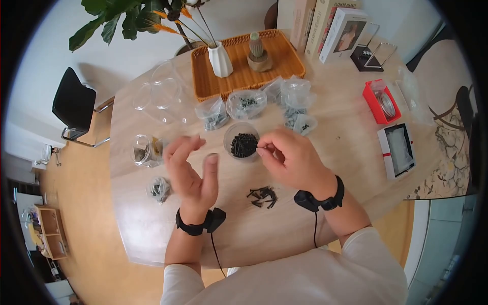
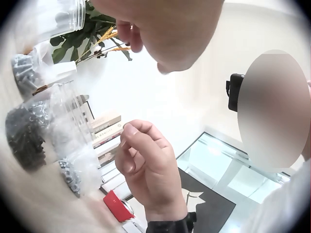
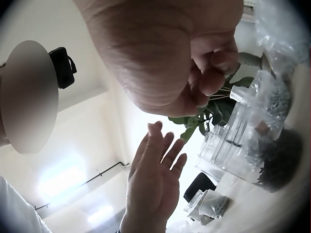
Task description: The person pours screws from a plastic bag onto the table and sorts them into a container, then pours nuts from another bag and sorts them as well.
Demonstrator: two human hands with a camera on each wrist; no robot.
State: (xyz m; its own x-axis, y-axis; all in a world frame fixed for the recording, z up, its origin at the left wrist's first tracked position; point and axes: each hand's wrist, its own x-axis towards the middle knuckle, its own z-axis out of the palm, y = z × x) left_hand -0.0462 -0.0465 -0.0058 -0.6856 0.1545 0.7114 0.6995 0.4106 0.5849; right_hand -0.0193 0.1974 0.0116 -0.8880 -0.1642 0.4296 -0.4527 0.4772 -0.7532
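A round clear tub [image 1: 226, 136] filled with black screws [image 1: 243, 145] stands at the middle of the table. At its right rim is my right hand [image 1: 295, 158], thumb and forefinger pinching a small black screw that is mostly hidden by the fingertips. My left hand [image 1: 190, 173] hovers left of the tub, fingers loosely bent and thumb raised, with nothing in it; the right wrist view shows this left hand [image 3: 154, 182] too. Between the forearms, a small pile of loose black screws [image 1: 263, 195] lies on the table.
Behind the tub sit bagged tubs of hardware [image 1: 246, 105] and a wicker tray [image 1: 198, 84] with a vase and cactus. Clear empty containers [image 1: 165, 91], a jar [image 1: 142, 150] and a small bag [image 1: 158, 189] are leftward. A red box [image 1: 375, 109] and white box [image 1: 387, 157] lie right.
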